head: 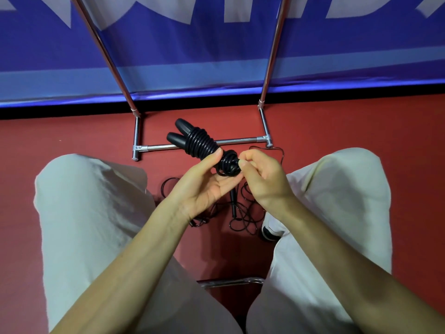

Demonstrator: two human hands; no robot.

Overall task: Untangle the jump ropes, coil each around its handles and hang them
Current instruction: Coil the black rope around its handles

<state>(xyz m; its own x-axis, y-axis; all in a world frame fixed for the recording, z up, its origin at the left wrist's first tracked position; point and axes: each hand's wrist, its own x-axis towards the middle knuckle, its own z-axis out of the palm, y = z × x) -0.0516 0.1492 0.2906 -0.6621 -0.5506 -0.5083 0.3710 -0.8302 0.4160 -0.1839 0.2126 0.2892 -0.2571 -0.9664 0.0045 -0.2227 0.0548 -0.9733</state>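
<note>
Two knees in pale trousers (91,213) are sitting closest to the camera, at 7 and 5 o'clock, and the arms are reaching out between them. Only one view is showing all this.

Left hand (204,186) is lying palm up under the coiled jump rope (199,143), with its fingers (212,156) curling round the bundle to keep the loops from slipping off. Right hand (260,172) is pinching the loose rope end (230,166) between thumb and fingertips, likely tucking it in so the coil is staying tight. Both black handles (178,132) are poking out toward 11 o'clock, side by side.

Down on the red floor (72,131), at 6 o'clock from the hands, a second thin rope (243,213) is lying in a messy tangle, waiting its turn.

At 12 o'clock a shiny metal rack (236,141) is standing, its poles going up. Room between the knees is narrow, but the space toward the rack is looking open for lifting the coil.
</note>
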